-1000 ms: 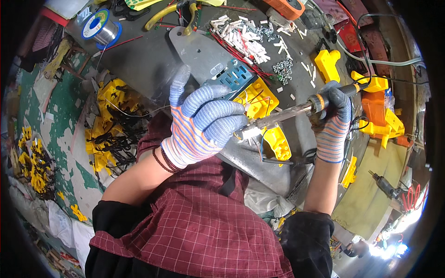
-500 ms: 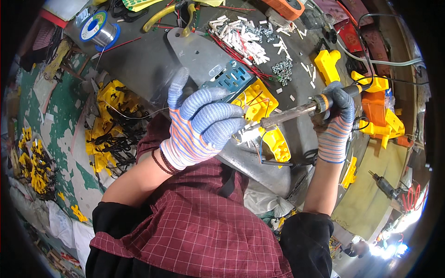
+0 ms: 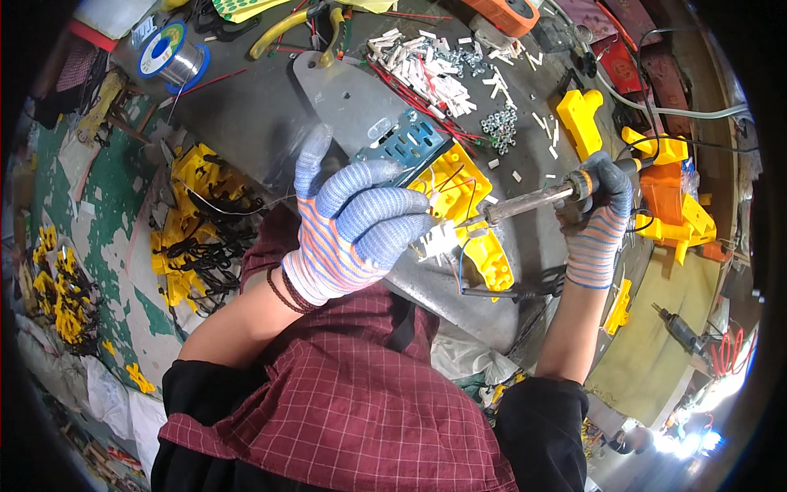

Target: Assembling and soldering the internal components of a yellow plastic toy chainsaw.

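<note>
past the apron (image 3: 344,394), the left hand (image 3: 348,221) has its fingers bent in, one raised; a thin wire (image 3: 238,212) reaches it, but what the fingertips grip, if anything, i cannot tell. the right hand (image 3: 598,217) is closed round the handle of the iron (image 3: 529,202), whose tip is at a white piece (image 3: 440,239) by the left fingertips; glare hides whether they touch. the iron's shaft passes over the gap between two yellow shells. the left hand partly covers the blue box (image 3: 402,141) beyond. farther off, the bench (image 3: 238,107) holds white tubes (image 3: 430,80), nuts (image 3: 498,127), pliers (image 3: 283,33) and a solder reel (image 3: 188,66).
</note>
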Available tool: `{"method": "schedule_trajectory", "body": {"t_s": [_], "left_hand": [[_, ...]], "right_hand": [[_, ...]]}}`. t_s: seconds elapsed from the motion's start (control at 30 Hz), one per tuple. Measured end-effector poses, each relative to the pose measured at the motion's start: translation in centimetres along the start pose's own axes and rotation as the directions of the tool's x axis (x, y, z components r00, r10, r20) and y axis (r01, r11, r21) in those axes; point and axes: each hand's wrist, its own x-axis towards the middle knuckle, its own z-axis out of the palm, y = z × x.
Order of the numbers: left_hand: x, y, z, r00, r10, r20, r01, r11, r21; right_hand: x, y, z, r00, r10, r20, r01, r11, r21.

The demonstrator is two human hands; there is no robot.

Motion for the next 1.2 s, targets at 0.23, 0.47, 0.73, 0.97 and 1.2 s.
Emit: {"method": "schedule_trajectory", "body": {"t_s": [0.23, 0.47, 0.73, 0.97, 1.2], "left_hand": [[0.2, 0.0, -0.1, 1.000, 0.001, 0.022, 0.000, 1.000, -0.018], [0.4, -0.1, -0.2, 1.000, -0.004, 0.030, 0.004, 1.000, -0.031], [0.3, -0.1, -0.5, 0.998, -0.020, 0.066, 0.024, 0.998, -0.057], [0.1, -0.2, -0.5, 0.995, -0.017, 0.100, 0.020, 1.000, -0.021], [0.2, -0.3, -0.3, 0.996, -0.012, 0.089, 0.017, 0.998, -0.053]], "right_hand": [[0.7, 0.6, -1.9, 0.994, 0.004, 0.113, -0.007, 1.000, 0.024], [0.2, 0.5, -0.6, 0.998, -0.018, 0.066, 0.019, 1.000, -0.015], [0.3, 0.8, -0.6, 1.000, -0.009, 0.028, 0.009, 1.000, 0.013], [0.8, 0.9, -1.9, 0.993, -0.008, 0.119, 0.006, 1.000, 0.017], [0.8, 1.0, -2.0, 0.994, -0.013, 0.108, 0.010, 1.000, 0.028]]}}
